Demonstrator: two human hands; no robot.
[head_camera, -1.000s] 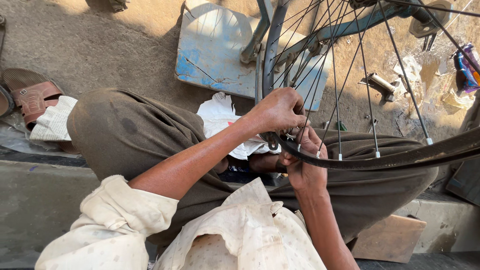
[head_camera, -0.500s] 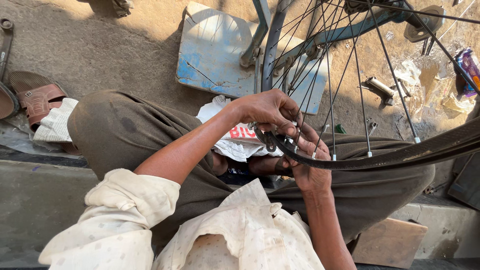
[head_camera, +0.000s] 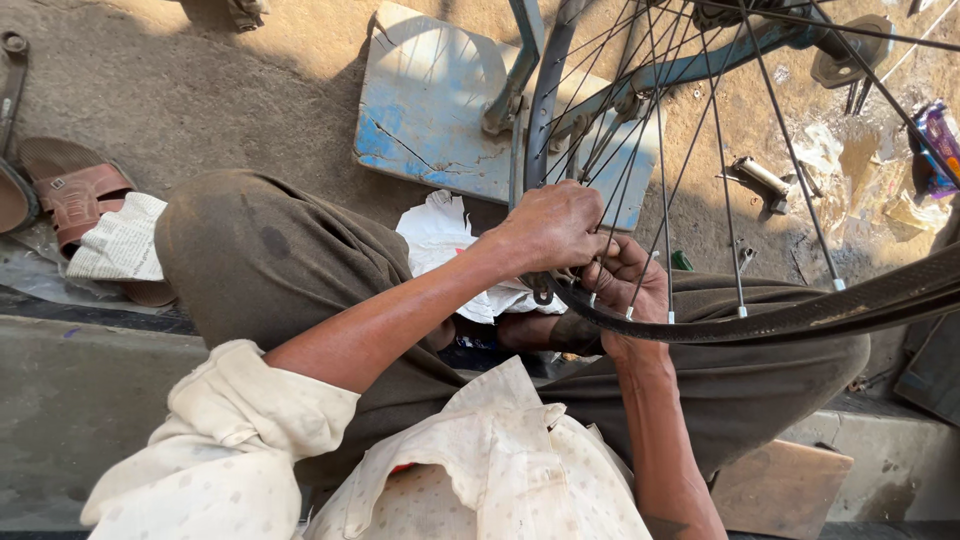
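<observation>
The fingers (head_camera: 585, 240) of the left hand (head_camera: 552, 228) curled tight over the dark rim (head_camera: 700, 322) of a bicycle wheel (head_camera: 720, 180), while the right hand (head_camera: 625, 285), just at its four o'clock, pinched narrowly at the base of a thin steel spoke (head_camera: 652, 275) where it met the rim. Whether anything small sat between those fingertips could not be told. The wheel stood at the two o'clock part of the scene, its black rim sweeping as a worn, dusty arc from the hands out to three o'clock, bright spokes fanning up toward the hub (head_camera: 740, 12) at one o'clock. Crumpled white paper (head_camera: 445, 240) lay beneath the hands at nine o'clock of them, across the person's lap in drab brown trousers (head_camera: 270, 260). A chipped blue metal plate (head_camera: 430, 110) rested on the dirt ground (head_camera: 200, 80) at twelve o'clock, under the blue frame tubes (head_camera: 690, 65). A brown sandal (head_camera: 75, 190) and folded newspaper (head_camera: 120, 245) sat at nine o'clock.
</observation>
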